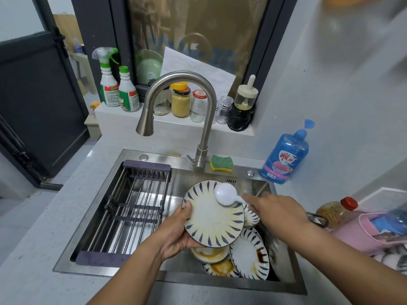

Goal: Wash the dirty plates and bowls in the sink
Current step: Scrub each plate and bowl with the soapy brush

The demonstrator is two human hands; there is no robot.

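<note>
Gripping a striped plate [212, 219] by its near-left edge, the left hand [176, 236] holds it tilted over the sink [180, 179], just in front of the faucet [204, 119] base, with the thumb on the rim and the fingers curled underneath. A white spoon [225, 194] lies on the part of the plate's rim closest to the faucet. Its round bowl faces up, and its handle runs away from the faucet, to the right and toward the person. That axis points straight at the right hand [275, 208], which comes in from the right of the faucet and is plainly the nearer hand to the spoon. Its forefinger stretches toward the spoon's bowl. Judging by this, the next move is to lift the spoon off by its handle so the plate can be scrubbed.

The right hand is blurred and covers most of the handle, so it is unclear whether the fingers already pinch it or only touch it. More dirty plates [248, 254] are stacked below the held one, further from the faucet, and partly hidden by it and by the right forearm, so their number is uncertain. No water shows at the faucet's spout.
</note>
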